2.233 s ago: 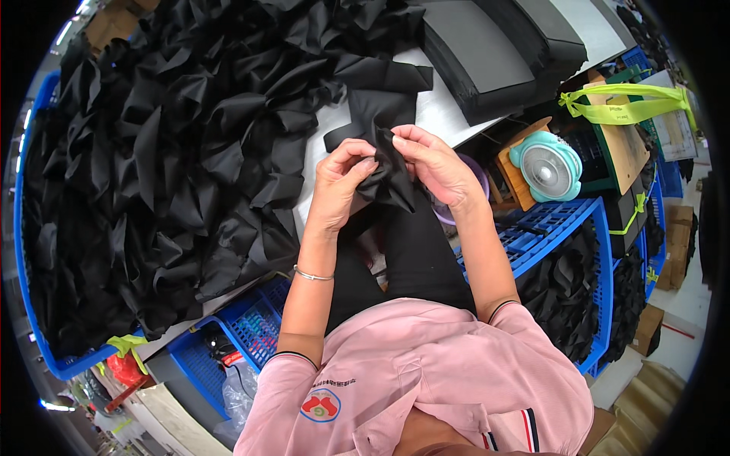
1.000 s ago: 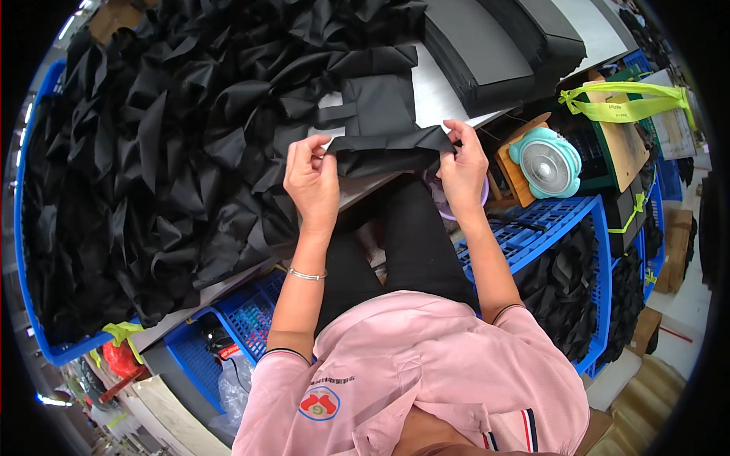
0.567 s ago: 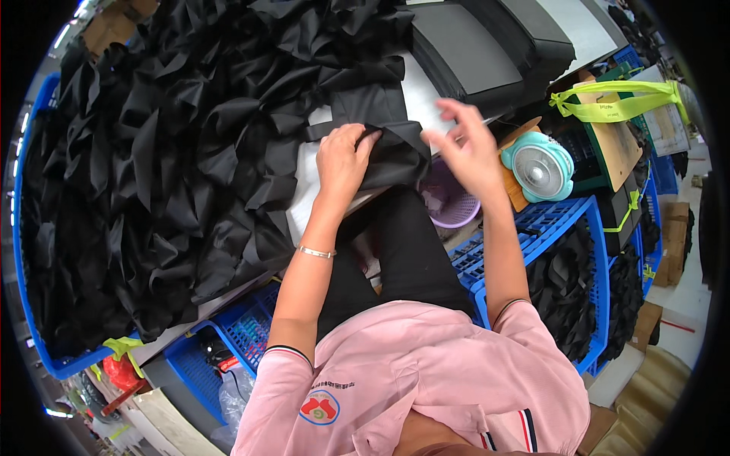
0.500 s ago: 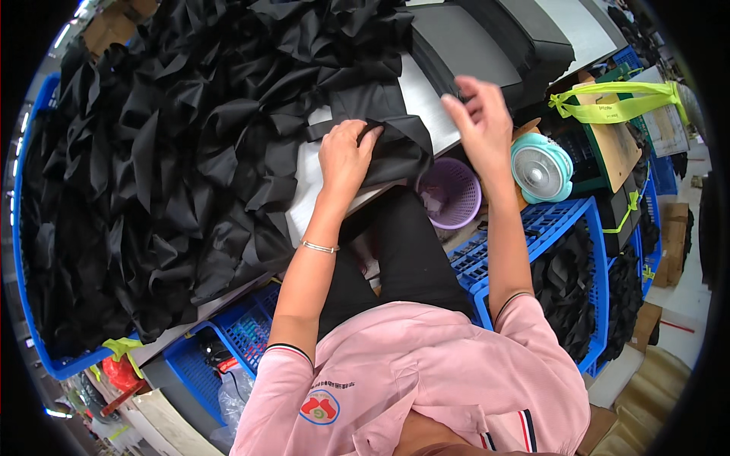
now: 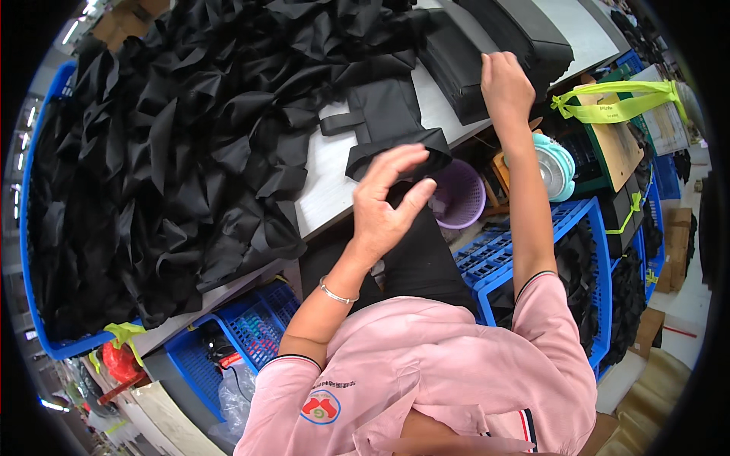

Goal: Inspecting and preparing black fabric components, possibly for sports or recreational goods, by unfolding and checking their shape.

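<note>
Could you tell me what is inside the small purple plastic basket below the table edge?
The small purple plastic basket shows only its mesh wall; the left hand and folded black fabric piece cover the rest.

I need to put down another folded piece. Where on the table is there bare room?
A bare white strip of table runs between the heap of black fabric and the folded black piece. Another patch lies above the dark flat stack, far right. The left is crowded with the heap. The left hand hovers open; the right hand rests on the stack.

Bare table (image 5: 327,182) lies just beyond the left hand (image 5: 384,205); black fabric heap (image 5: 167,152) crowds its left, stacked pads (image 5: 487,45) block the right hand (image 5: 506,83).
</note>
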The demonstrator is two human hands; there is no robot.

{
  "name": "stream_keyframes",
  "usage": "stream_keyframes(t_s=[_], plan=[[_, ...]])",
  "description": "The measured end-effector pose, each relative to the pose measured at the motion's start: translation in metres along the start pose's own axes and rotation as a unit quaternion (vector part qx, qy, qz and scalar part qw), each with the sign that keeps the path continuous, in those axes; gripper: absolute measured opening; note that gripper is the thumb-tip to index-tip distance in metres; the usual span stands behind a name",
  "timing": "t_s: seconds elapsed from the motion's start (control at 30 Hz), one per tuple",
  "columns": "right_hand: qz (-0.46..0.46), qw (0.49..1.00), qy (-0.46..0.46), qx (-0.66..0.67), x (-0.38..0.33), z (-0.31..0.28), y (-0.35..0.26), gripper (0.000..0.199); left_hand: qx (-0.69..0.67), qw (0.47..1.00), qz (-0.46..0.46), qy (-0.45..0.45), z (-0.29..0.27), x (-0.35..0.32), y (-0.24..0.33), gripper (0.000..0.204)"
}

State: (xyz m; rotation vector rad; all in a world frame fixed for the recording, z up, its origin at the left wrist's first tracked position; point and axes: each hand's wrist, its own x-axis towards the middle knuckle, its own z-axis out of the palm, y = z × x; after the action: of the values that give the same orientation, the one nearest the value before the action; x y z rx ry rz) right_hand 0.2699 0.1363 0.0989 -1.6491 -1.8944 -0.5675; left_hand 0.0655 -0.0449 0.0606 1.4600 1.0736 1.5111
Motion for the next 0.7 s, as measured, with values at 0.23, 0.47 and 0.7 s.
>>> stream_keyframes(t_s=[0.23,0.47,0.7], plan=[[-0.111,0.986,0.079,0.094,-0.125,-0.126,-0.058,0.009,-0.383,0.902,-0.157,-0.124,0.034,-0.017,-0.003,0.111],[-0.007,0.834,-0.236,0.498,-0.197,-0.182,-0.064,0.012,-0.432,0.859,-0.221,-0.164,0.018,-0.045,-0.005,0.134],[0.106,0.809,-0.287,0.502,-0.228,-0.185,-0.054,0.013,-0.49,0.835,-0.241,-0.067,0.0,-0.065,0.019,0.08]])
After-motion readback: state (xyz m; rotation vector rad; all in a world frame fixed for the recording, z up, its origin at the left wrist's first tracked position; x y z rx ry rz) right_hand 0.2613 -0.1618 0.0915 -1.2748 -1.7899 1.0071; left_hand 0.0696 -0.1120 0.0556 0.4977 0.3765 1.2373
